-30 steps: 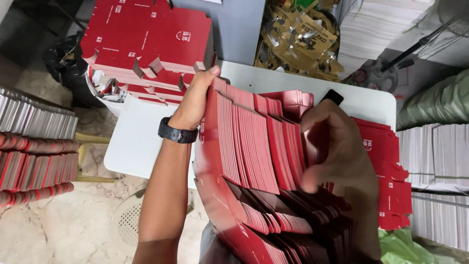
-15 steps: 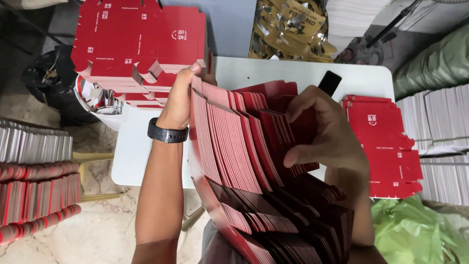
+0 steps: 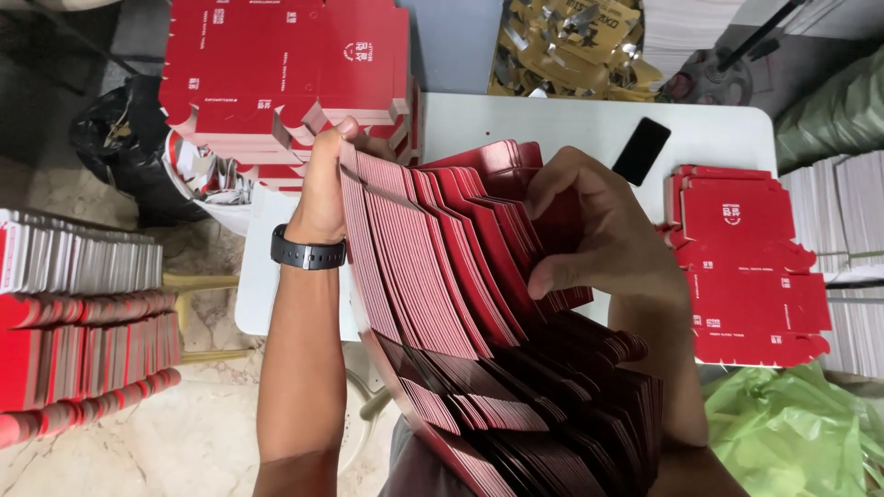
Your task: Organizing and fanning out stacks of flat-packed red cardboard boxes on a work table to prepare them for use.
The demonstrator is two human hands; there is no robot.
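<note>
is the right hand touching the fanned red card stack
Touching. The head view shows the right hand with fingers pressed into the fanned red card stack, thumb laid across the sheets' edges.

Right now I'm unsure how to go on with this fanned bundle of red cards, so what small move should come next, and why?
Probably press the right hand toward the left hand to square the red card bundle. The sheets are fanned and splayed between the hands, upper edges uneven, the left hand bracing one end while the right hand's fingers grip the other side.
</note>
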